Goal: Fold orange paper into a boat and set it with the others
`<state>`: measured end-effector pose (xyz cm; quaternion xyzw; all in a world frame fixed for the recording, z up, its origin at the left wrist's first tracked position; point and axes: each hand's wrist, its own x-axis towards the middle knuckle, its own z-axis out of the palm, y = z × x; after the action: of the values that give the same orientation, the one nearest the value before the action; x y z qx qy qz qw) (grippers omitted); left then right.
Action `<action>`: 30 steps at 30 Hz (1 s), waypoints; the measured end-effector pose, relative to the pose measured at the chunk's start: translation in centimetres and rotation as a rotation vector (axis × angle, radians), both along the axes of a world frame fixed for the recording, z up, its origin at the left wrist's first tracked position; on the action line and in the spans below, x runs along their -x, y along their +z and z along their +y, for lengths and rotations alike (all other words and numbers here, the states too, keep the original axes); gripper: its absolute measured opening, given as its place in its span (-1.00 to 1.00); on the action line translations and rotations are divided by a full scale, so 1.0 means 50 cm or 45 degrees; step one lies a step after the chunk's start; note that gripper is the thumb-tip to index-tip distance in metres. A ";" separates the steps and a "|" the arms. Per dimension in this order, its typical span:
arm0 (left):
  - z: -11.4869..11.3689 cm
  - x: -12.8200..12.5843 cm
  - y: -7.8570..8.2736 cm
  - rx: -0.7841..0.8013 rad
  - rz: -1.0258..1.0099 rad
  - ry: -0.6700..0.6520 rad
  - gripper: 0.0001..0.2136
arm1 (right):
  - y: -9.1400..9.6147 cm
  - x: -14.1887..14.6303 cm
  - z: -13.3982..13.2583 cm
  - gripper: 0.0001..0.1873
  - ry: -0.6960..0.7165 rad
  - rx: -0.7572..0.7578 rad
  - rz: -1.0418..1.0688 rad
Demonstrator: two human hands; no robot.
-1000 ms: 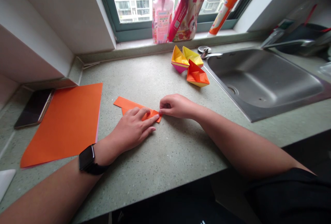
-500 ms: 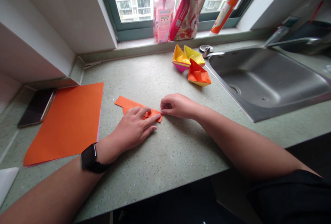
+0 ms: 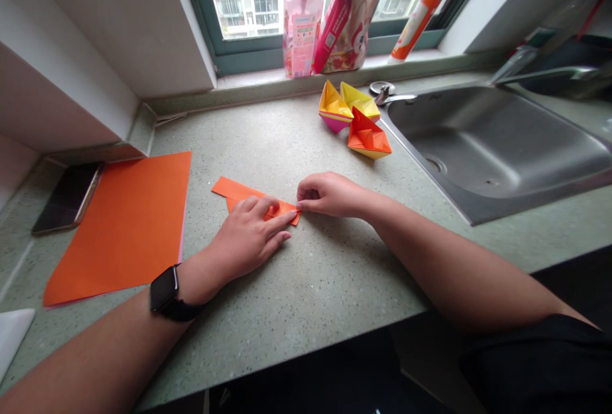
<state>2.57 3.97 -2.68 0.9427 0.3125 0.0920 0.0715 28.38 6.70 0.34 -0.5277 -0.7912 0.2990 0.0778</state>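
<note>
A folded orange paper (image 3: pixel 229 188) lies on the countertop, its left end a long strip with a flap below. Across its right part rests my left hand (image 3: pixel 253 229), fingers apart, the index fingertip pressing near the right end and the middle finger bent. My left palm covers part of the folds. My right hand (image 3: pixel 329 194) has its thumb and fingers pinched together at the paper's right corner; the tips hide that corner.
An orange paper stack (image 3: pixel 129 222) and a phone (image 3: pixel 67 197) lie at left. Folded paper boats (image 3: pixel 369 136) stand near the sink (image 3: pixel 516 146). On the sill are a pink pump bottle (image 3: pixel 303 31), a red pouch (image 3: pixel 351 18) and an orange-white bottle (image 3: pixel 421 15).
</note>
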 end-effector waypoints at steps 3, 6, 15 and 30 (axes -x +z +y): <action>-0.002 0.000 0.000 0.019 -0.011 0.021 -0.62 | -0.001 0.001 -0.002 -0.91 0.005 0.000 -0.003; -0.003 0.000 0.000 0.027 -0.030 0.029 -0.63 | -0.007 0.002 -0.001 -0.93 0.007 -0.011 -0.012; 0.000 -0.002 0.000 0.004 -0.013 0.020 -0.62 | -0.016 0.003 0.004 -0.97 0.013 -0.045 -0.028; -0.001 -0.001 0.001 0.015 -0.036 0.025 -0.64 | -0.010 0.004 0.003 -0.96 -0.033 0.018 -0.002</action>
<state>2.65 3.91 -2.63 0.9377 0.3214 0.1043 0.0806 28.19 6.84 -0.16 -0.5387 -0.7822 0.3033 0.0774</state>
